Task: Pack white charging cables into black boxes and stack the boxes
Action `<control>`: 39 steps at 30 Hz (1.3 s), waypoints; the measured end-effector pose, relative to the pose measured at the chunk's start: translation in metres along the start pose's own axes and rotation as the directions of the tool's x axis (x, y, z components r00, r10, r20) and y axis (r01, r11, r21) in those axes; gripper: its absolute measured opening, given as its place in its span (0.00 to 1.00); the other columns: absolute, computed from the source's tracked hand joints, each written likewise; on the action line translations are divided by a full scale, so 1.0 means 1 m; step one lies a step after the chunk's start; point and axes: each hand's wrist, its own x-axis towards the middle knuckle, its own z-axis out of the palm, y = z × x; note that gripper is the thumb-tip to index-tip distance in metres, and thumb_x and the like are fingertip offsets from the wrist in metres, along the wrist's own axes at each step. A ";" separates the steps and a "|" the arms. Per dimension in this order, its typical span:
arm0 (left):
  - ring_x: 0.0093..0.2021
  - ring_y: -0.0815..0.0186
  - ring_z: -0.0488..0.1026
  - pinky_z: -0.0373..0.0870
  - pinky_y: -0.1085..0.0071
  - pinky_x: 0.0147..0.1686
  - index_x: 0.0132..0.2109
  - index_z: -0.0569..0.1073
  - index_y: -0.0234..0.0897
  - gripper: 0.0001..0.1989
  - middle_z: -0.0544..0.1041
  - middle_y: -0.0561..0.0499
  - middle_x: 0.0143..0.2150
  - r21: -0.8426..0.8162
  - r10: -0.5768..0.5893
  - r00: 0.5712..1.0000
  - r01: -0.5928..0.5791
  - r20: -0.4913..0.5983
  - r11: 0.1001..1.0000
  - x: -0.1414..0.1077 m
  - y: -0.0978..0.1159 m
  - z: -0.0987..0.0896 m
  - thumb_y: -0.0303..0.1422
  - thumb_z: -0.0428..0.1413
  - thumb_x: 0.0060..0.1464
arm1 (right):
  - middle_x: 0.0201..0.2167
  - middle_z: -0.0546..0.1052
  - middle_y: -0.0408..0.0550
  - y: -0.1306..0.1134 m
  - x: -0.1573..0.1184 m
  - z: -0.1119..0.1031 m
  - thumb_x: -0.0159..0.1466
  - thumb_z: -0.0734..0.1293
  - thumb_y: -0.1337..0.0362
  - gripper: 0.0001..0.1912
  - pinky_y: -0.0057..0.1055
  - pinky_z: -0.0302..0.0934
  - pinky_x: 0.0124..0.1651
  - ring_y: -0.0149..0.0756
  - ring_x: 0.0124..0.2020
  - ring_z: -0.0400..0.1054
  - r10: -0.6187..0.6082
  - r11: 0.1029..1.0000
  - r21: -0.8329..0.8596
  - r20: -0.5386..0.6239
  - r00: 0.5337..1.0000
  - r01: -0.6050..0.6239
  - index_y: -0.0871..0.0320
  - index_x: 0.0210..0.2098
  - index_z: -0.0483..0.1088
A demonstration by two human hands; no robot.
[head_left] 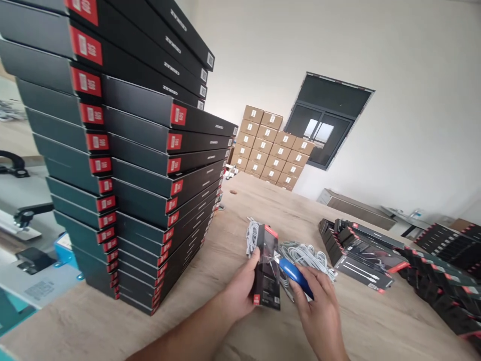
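Observation:
My left hand (244, 281) is closed around the side of a slim black box (267, 265) with red corners, held upright above the table. In my right hand (317, 296) is a blue-handled utility knife (295, 276). Its silvery tip meets the right side of the box; the exact contact is too small to make out. Behind the box lies a bundle of grey-white cables (252, 235). More coiled cables (306, 254) are spread on the table just beyond the knife, partly hidden by it and my right hand.
Tall stacks of black boxes (143, 175) rise at the left on the wooden table (210, 321). Slim black boxes (363, 260) lie piled at the right, with several rows (439, 286) beyond. Cartons (270, 145) are stacked by the far wall.

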 end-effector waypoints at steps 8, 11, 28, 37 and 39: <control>0.44 0.55 0.81 0.73 0.61 0.51 0.52 0.77 0.34 0.21 0.83 0.43 0.44 -0.150 0.118 0.986 -0.100 0.118 0.984 -0.002 0.020 -0.001 0.44 0.49 0.64 | 0.42 0.80 0.54 -0.006 0.002 -0.001 0.68 0.67 0.54 0.15 0.40 0.71 0.45 0.45 0.42 0.75 0.169 0.971 0.146 0.125 0.978 -0.187 0.56 0.47 0.77; 0.47 0.53 0.80 0.72 0.58 0.53 0.54 0.76 0.35 0.25 0.83 0.43 0.48 -0.190 0.160 0.977 -0.132 0.139 0.973 -0.003 0.022 0.000 0.49 0.50 0.63 | 0.38 0.80 0.52 -0.020 0.002 -0.001 0.68 0.66 0.54 0.14 0.34 0.71 0.39 0.42 0.38 0.75 0.180 0.946 0.216 0.263 0.948 -0.240 0.55 0.44 0.77; 0.28 0.68 0.74 0.69 0.74 0.29 0.49 0.76 0.37 0.23 0.80 0.52 0.36 0.097 0.419 0.899 -0.432 0.129 0.896 0.002 0.008 0.000 0.47 0.65 0.52 | 0.28 0.79 0.44 -0.042 -0.005 0.013 0.66 0.67 0.57 0.09 0.27 0.66 0.31 0.36 0.27 0.73 0.276 0.840 0.336 0.411 0.869 -0.426 0.55 0.37 0.74; 0.27 0.70 0.71 0.66 0.74 0.27 0.47 0.76 0.37 0.24 0.79 0.53 0.34 0.172 0.407 0.902 -0.428 0.147 0.887 -0.002 -0.003 0.005 0.47 0.68 0.47 | 0.27 0.79 0.46 -0.037 0.005 0.018 0.66 0.66 0.53 0.13 0.29 0.67 0.31 0.37 0.26 0.73 0.403 0.798 0.350 0.296 0.866 -0.491 0.57 0.37 0.73; 0.26 0.70 0.71 0.63 0.75 0.22 0.46 0.75 0.37 0.26 0.78 0.53 0.33 0.189 0.377 0.915 -0.400 0.146 0.897 -0.003 -0.006 0.007 0.48 0.69 0.45 | 0.25 0.78 0.45 -0.032 0.010 0.015 0.66 0.66 0.52 0.14 0.29 0.66 0.30 0.36 0.25 0.72 0.447 0.794 0.347 0.223 0.867 -0.499 0.57 0.36 0.73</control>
